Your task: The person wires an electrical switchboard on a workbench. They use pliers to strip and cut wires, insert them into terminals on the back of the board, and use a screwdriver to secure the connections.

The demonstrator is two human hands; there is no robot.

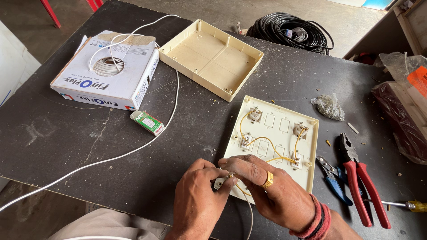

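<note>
A cream switch plate lies face down on the dark table, with yellow wires looped between its sockets and switches. At its near left corner my left hand pinches a small white fitting. My right hand, with a gold ring and red wrist threads, presses a yellow wire end against that fitting. Both hands touch each other over the plate's near edge.
An empty cream box base lies at the back. A white wire runs from a cardboard wire box across the table. Nearby: a small green packet, red pliers, blue wire strippers, a screwdriver, a screw bag, a black cable coil.
</note>
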